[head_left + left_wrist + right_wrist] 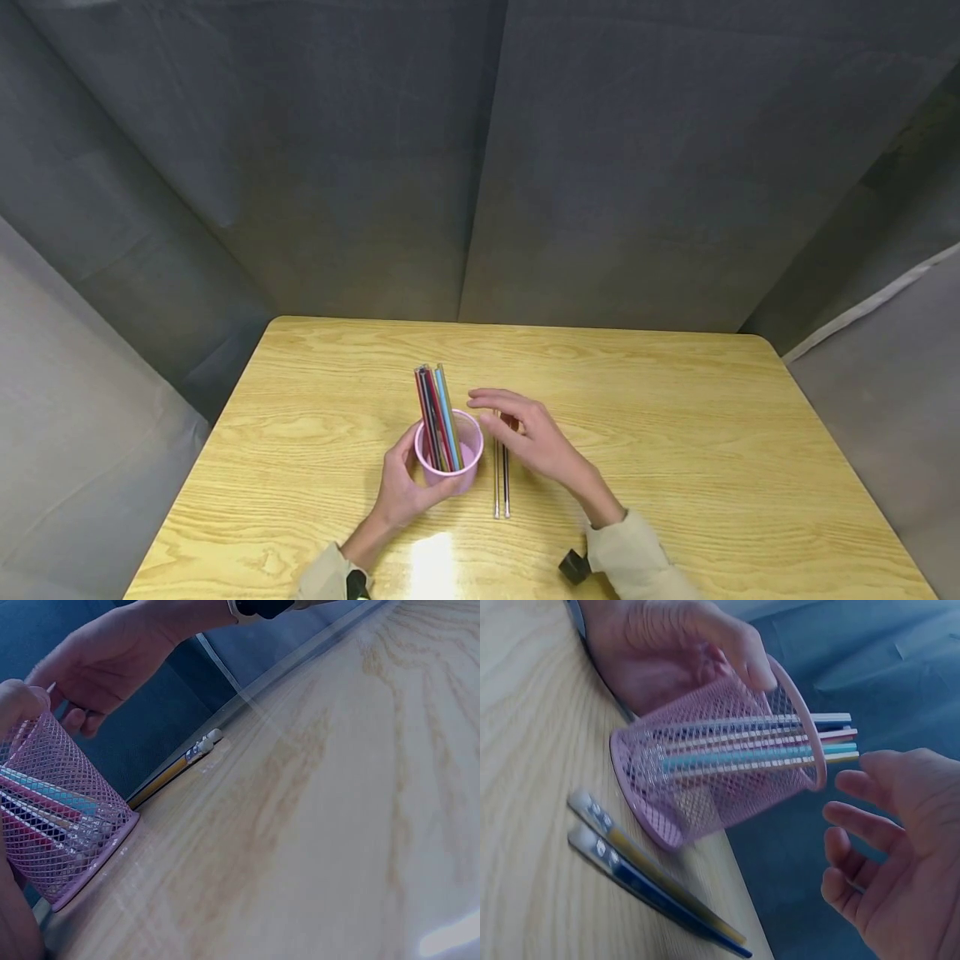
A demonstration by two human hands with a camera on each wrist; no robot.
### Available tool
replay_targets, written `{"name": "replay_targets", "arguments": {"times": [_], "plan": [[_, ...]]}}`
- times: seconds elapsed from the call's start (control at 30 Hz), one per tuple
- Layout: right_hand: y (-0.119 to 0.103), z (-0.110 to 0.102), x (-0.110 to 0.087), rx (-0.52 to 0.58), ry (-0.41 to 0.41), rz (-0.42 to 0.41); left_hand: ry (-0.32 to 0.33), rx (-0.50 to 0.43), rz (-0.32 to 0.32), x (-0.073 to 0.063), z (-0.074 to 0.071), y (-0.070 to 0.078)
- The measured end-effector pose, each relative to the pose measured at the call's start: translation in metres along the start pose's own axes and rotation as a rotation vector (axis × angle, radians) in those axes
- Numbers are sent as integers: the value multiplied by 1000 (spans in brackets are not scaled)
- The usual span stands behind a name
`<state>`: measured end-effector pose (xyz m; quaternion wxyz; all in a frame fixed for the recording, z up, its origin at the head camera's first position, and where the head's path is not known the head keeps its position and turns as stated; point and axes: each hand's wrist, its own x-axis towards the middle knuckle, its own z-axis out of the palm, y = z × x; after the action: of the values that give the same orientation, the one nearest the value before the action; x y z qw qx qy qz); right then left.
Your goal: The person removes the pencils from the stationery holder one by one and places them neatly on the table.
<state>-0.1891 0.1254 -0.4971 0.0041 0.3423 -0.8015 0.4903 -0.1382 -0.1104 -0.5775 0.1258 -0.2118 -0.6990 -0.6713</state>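
Observation:
A pink mesh pencil cup (472, 475) stands on the table, with several red, dark, light blue and gold pencils (437, 417) leaning to its left side. My left hand (397, 487) grips the cup from the left, thumb along the near side; its other fingers are partly hidden behind the cup. Just right of the cup my right hand (534, 435) hovers with loosely bent fingers, nothing held in them. Beneath that hand lie two pencils side by side, one gold (667, 881) and one dark blue (649, 889), their white eraser ends toward me.
The wood-grain table (675, 433) stretches away on both sides of the hands. Grey cloth (360, 167) hangs behind its far edge and along the sides. A small black device (575, 567) sits by the right sleeve.

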Motion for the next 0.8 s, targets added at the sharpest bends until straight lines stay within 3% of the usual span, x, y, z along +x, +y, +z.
{"name": "replay_targets", "arguments": {"times": [0.2,0.47,0.8], "plan": [[-8,10,0,74,-77,-5,-7,16,-1,2,0,2],[-7,20,-1,79,-171,16,-1,33,7,2,-2,3],[-11,19,-4,66,-165,75,-17,8,-25,2,-9,7]]}}
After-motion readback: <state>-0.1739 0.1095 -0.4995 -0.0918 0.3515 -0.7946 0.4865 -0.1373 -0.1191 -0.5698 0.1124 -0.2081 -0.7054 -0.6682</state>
